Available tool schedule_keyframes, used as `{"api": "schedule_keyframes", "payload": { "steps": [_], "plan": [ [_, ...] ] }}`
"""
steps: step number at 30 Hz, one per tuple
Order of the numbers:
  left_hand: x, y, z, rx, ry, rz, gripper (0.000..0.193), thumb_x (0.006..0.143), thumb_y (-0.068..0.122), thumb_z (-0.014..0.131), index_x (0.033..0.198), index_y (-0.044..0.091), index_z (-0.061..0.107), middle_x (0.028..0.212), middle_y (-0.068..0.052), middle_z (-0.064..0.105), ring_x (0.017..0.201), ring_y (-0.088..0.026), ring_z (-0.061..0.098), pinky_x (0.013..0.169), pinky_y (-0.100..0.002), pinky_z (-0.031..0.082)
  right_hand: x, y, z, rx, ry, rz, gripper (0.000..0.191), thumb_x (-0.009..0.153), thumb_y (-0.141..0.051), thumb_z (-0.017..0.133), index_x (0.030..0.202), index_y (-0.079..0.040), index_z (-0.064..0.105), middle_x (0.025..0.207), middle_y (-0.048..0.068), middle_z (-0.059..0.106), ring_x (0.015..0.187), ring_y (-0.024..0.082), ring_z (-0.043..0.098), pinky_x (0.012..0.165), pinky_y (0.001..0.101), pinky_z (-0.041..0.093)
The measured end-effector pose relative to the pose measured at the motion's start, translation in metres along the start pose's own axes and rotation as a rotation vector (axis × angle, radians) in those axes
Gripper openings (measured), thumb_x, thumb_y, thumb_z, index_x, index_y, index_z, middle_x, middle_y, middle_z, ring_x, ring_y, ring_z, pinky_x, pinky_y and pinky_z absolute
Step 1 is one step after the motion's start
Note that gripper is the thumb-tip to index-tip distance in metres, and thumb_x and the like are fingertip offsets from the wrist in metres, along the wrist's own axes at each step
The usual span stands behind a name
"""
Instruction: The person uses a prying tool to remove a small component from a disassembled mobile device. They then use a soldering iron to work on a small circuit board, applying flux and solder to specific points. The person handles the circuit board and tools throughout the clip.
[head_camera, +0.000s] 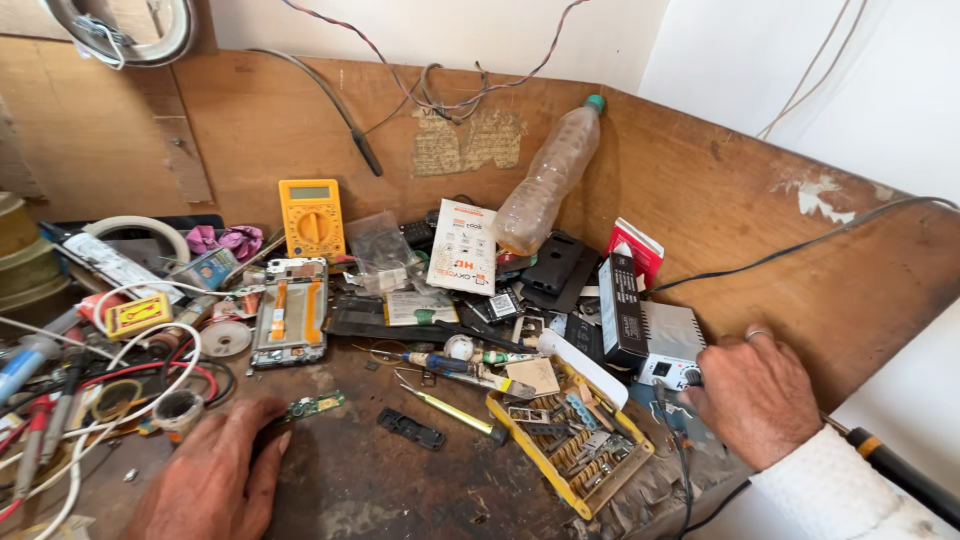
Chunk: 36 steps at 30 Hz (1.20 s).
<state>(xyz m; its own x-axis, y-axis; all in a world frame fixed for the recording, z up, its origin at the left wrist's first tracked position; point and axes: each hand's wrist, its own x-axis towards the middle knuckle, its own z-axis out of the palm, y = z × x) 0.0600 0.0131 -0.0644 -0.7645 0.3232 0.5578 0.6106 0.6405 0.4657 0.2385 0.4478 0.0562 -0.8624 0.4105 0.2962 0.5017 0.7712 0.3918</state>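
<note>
Cluttered wooden workbench (400, 490) before us, brown backboard behind. Our right hand (752, 398) pinches knob of small grey control box (668, 340) at bench's right edge, fingers closed on it. Our left hand (215, 475) rests flat, holding nothing, touching small green circuit board (314, 405). We judge board light, thin, fragile; take by edges. Opened phone frame (290, 312) lies behind

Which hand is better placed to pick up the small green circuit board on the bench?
Left. The left hand rests just beside the small green circuit board, fingertips almost at it. The right hand is across the bench, on the knob of the grey power unit.
</note>
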Motion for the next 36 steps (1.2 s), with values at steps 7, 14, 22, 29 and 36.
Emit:
{"api": "schedule_keyframes", "payload": {
  "steps": [7,14,22,29,36],
  "plan": [
    [-0.001,0.006,-0.01,0.042,-0.076,-0.108,0.039,0.087,0.03,0.071,0.122,0.016,0.063,0.104,-0.018,0.069,0.097,-0.039,0.07,0.082,-0.051,0.058,-0.001,0.006,0.001,0.007,-0.046,-0.007,0.026,0.083,-0.035,0.076,0.09,-0.01,0.078,0.094,0.009,0.074,0.107,0.028,0.063,0.096,0.0423,0.053],
    [-0.002,0.009,-0.011,0.044,-0.083,-0.152,0.04,0.088,0.031,0.071,0.124,0.018,0.062,0.106,-0.017,0.069,0.096,-0.039,0.071,0.081,-0.05,0.059,-0.003,0.036,-0.012,0.265,0.011,0.066,0.014,0.082,-0.015,0.07,0.087,-0.013,0.083,0.093,0.007,0.08,0.092,0.027,0.07,0.101,0.0392,0.051],
    [-0.002,0.011,-0.012,0.018,-0.065,-0.124,0.037,0.088,0.029,0.07,0.122,0.017,0.061,0.105,-0.017,0.07,0.094,-0.038,0.072,0.08,-0.05,0.059,0.004,0.012,-0.017,0.103,-0.176,0.055,0.033,0.085,-0.045,0.079,0.092,-0.013,0.082,0.076,0.011,0.077,0.096,0.025,0.061,0.095,0.0397,0.053],
    [-0.002,0.015,-0.012,0.023,-0.08,-0.158,0.037,0.088,0.029,0.07,0.122,0.017,0.062,0.104,-0.016,0.07,0.093,-0.038,0.072,0.08,-0.049,0.059,0.007,0.008,-0.013,0.147,-0.194,0.127,0.028,0.085,-0.039,0.078,0.095,-0.013,0.083,0.084,0.013,0.077,0.096,0.027,0.069,0.098,0.0408,0.053],
    [-0.001,0.02,-0.016,-0.028,-0.046,-0.058,0.036,0.087,0.024,0.07,0.119,0.013,0.059,0.105,-0.019,0.069,0.095,-0.041,0.069,0.079,-0.051,0.057,0.001,0.081,0.035,0.263,0.024,0.09,0.027,0.09,-0.019,0.068,0.11,-0.022,0.085,0.096,0.007,0.084,0.089,0.025,0.074,0.093,0.039,0.058]
  ]
}}
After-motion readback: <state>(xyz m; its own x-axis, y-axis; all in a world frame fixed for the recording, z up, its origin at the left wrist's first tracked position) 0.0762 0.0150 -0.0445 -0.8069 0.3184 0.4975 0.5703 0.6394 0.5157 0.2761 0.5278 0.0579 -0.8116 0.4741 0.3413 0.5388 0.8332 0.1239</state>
